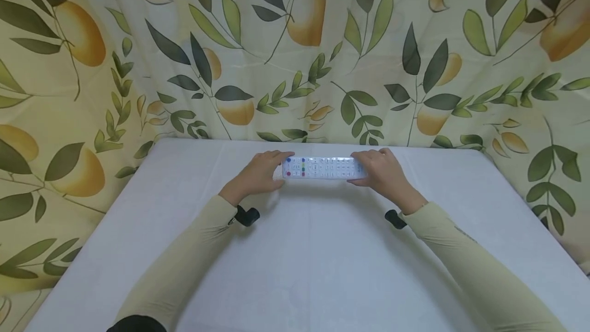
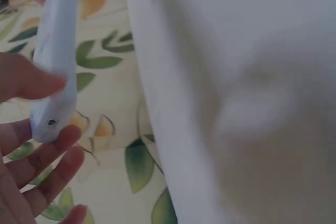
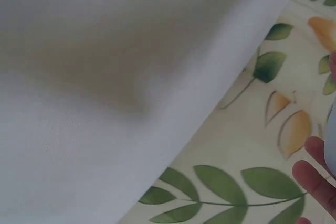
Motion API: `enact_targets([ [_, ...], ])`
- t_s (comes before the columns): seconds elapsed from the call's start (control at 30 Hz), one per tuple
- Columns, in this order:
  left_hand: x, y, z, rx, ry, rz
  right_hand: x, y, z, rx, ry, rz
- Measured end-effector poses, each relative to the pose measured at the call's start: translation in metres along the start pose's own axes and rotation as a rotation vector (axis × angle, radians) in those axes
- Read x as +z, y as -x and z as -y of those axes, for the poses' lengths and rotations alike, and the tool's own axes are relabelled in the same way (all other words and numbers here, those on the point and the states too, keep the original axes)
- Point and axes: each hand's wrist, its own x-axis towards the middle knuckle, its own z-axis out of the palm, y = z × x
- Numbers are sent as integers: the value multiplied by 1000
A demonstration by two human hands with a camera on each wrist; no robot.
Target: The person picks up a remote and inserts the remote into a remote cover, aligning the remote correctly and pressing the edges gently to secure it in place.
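Note:
A long white remote control with small coloured buttons at its left end is held level, just above the far part of the white table. My left hand grips its left end, thumb in front and fingers behind. My right hand grips its right end the same way. In the left wrist view the remote control runs up the frame between my thumb and fingers. The right wrist view shows only my fingertips at the edge.
A curtain printed with leaves and yellow fruit hangs close behind the table and round both sides. The white tablecloth fills most of both wrist views. Small black wrist cameras sit at my cuffs.

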Motion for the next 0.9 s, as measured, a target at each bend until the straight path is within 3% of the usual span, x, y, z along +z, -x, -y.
enact_targets([
  [0.23,14,-39,20,-44,-116,30,26,-15,-19,110,-34,186],
  [0.47,33,-64,39,-111,-101,88,50,-29,-36,213,-130,380],
  [0.67,49,-76,44,-175,-113,194,70,-30,-46,315,-189,558],
  [0.9,51,-78,42,-250,-58,259,74,-31,-48,352,-196,577],
])
